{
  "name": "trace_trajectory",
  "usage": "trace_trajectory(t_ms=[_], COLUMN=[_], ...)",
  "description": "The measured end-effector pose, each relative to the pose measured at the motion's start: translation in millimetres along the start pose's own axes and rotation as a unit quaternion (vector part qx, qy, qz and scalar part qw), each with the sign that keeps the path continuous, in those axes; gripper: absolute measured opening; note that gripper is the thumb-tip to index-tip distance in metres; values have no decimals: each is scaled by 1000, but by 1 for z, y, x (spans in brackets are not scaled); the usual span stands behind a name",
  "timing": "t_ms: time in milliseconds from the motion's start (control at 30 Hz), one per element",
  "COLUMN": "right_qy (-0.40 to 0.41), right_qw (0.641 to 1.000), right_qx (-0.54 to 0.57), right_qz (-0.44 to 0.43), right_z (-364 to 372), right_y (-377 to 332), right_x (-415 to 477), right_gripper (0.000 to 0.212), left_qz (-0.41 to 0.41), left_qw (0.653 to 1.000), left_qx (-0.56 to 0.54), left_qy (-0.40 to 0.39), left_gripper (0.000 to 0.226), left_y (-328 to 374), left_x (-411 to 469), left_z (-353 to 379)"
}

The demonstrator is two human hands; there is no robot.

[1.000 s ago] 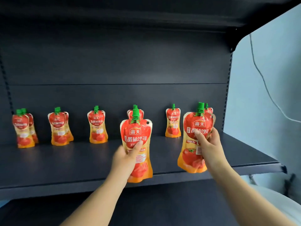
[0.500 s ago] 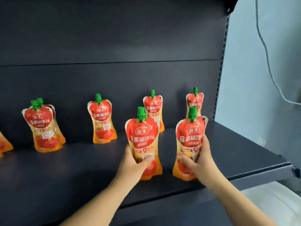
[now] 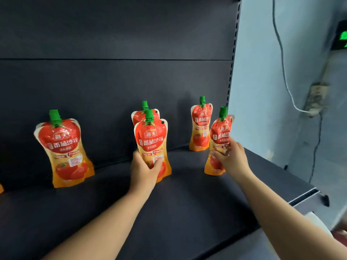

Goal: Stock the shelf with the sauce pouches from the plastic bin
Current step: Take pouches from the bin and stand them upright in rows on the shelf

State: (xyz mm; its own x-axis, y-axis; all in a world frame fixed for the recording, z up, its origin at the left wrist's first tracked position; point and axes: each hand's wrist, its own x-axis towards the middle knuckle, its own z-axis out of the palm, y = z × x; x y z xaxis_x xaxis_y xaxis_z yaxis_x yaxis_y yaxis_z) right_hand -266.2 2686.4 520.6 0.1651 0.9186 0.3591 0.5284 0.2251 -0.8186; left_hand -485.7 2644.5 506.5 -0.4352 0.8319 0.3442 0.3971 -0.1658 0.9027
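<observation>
The left hand (image 3: 144, 168) is closed around the lower half of a sauce pouch (image 3: 151, 139). The thumb lies across the front label and the fingers wrap behind. The pouch is upright, with its green cap up and its base low over the dark shelf (image 3: 187, 207), about midway between the near edge and the back panel. Whether the base touches the board cannot be told. Directly behind it, against the back panel, stands a rear pouch (image 3: 139, 114), mostly covered by the held one.

To the right, the right hand (image 3: 232, 158) grips a second pouch (image 3: 220, 135) by its middle, fingers curled across the front. This pouch is upright, leaning a little right, close to the shelf's right end. Its bottom edge is down at the board, and the hand is motion-blurred. Just to its left and farther back, a back-row pouch (image 3: 201, 124) stands alone. Well to the left, a free-standing pouch (image 3: 62, 147) leans slightly, with no hand on it.

Beyond the shelf's right end is a pale wall with a hanging cable (image 3: 281, 62).
</observation>
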Motion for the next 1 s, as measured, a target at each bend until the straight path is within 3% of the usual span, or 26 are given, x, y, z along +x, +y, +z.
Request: trace_trajectory(t_ms=[133,300,600,900,1000], right_qy=[14,31,18,-9,-32], right_qw=[999,995,993,992,992], right_qx=[40,94,110,120,114], right_qz=[14,30,36,32,35], right_z=[27,51,74,85,85], right_y=[7,14,16,18,23], right_x=[31,56,80,92,95], right_gripper=[50,35,49,47,57], left_qz=[15,21,10,1,-4], left_qw=[996,991,993,996,996], left_qx=[61,92,84,60,55], left_qy=[55,96,88,69,72], left_gripper=[54,64,74,59,58], left_y=[-13,-22,-31,-29,-28], left_x=[24,47,67,72,75], left_z=[16,28,35,32,31])
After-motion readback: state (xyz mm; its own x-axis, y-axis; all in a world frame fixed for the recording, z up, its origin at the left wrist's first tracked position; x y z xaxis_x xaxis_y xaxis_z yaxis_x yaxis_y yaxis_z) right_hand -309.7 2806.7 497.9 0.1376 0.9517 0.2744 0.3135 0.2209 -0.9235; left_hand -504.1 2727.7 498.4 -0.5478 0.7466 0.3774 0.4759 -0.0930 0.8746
